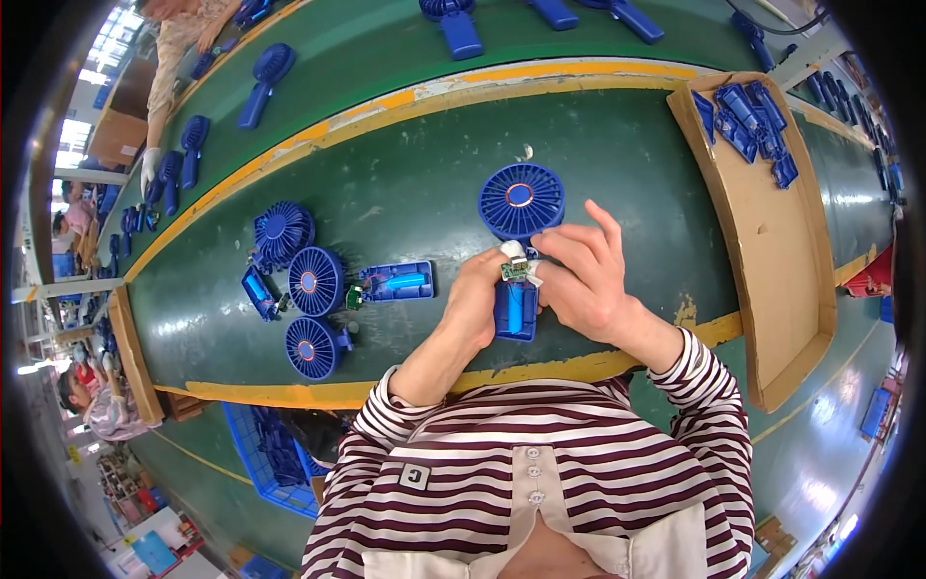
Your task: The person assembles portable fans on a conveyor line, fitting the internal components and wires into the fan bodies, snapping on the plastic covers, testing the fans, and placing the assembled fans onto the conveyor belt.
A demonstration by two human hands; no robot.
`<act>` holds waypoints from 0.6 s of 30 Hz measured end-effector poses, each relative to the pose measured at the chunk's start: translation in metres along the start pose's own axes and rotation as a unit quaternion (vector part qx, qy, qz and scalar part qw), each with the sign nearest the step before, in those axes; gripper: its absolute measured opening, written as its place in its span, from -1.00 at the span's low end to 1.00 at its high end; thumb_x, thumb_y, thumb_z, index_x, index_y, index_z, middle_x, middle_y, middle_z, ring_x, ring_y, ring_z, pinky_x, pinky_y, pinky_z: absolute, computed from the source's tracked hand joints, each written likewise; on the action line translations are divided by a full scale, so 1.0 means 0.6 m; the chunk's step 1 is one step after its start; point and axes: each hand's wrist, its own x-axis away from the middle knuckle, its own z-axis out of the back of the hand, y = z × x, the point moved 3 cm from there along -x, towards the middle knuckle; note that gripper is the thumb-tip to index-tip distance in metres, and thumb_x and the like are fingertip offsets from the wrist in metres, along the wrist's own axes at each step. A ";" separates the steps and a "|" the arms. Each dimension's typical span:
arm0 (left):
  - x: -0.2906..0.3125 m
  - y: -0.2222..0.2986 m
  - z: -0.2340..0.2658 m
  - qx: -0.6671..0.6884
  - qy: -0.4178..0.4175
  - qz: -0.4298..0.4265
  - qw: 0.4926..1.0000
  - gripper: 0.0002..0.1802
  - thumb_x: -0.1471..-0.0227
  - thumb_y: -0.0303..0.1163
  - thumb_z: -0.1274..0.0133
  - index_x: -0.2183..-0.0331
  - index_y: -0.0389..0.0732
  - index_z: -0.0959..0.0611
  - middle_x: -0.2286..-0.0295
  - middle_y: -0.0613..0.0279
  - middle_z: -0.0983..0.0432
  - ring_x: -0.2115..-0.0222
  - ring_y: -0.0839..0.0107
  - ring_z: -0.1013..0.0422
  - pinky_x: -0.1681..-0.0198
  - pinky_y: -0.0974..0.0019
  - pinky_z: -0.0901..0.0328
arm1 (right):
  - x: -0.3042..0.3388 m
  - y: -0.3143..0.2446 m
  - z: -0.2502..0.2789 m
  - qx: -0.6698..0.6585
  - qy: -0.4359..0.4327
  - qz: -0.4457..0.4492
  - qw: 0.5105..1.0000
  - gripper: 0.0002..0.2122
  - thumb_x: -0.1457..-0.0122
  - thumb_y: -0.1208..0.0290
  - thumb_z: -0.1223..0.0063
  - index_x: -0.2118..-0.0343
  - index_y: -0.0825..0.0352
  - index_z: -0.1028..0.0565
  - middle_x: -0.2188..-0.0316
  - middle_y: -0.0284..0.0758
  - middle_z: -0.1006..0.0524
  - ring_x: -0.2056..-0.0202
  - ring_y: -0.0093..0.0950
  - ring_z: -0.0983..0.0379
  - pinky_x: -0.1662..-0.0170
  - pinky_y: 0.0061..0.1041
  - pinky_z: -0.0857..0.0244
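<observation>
In front of me lies an opened blue handheld fan, its round fan head (522, 201) on the far side and its handle shell (515, 311) with a light blue battery on the near side. Between these two parts a small green circuit board (514, 269) is tilted up. My left hand (473, 297) is closed, pinching the board from the left with white-covered fingertips. From the right, the thumb and forefinger of my right hand (585, 282) close on the board's edge, while its other fingers are raised. Any wires beneath the fingertips are hidden.
Left on the green bench are more fan heads (316, 281) and an opened handle shell (399, 281) with a battery. A cardboard tray (783, 241) at right holds blue shells (750, 121). Beyond the yellow edge, fans (266, 79) lie on a belt; a co-worker's gloved hand (150, 166) is far left.
</observation>
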 end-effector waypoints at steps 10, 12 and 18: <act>0.003 0.000 -0.009 0.034 0.049 -0.038 0.997 -0.76 -0.06 -0.34 0.17 0.32 -0.29 -0.51 0.39 0.22 -0.46 0.39 0.47 -0.40 0.32 0.38 -0.31 | 0.034 0.000 -0.006 0.009 0.012 -0.003 1.000 -0.87 0.30 0.53 -0.10 0.58 0.31 -0.46 0.44 -0.38 -0.47 0.29 -0.40 -0.41 -0.07 -0.04 0.04; 0.001 -0.003 -0.006 0.032 0.048 -0.043 0.997 -0.75 -0.06 -0.35 0.17 0.31 -0.29 -0.51 0.40 0.23 -0.46 0.40 0.48 -0.39 0.33 0.40 -0.30 | 0.033 0.000 -0.006 0.013 0.005 -0.006 1.000 -0.87 0.29 0.53 -0.10 0.57 0.31 -0.46 0.45 -0.38 -0.47 0.29 -0.40 -0.41 -0.07 -0.03 0.04; -0.003 -0.013 0.008 0.009 0.048 -0.042 0.998 -0.76 -0.05 -0.39 0.18 0.33 -0.33 -0.51 0.35 0.20 -0.46 0.32 0.45 -0.37 0.23 0.39 -0.25 | 0.025 0.002 -0.005 0.002 -0.052 -0.044 0.998 -0.82 0.29 0.56 -0.09 0.51 0.34 -0.45 0.45 -0.33 -0.45 0.31 -0.38 -0.40 0.00 -0.10 -0.07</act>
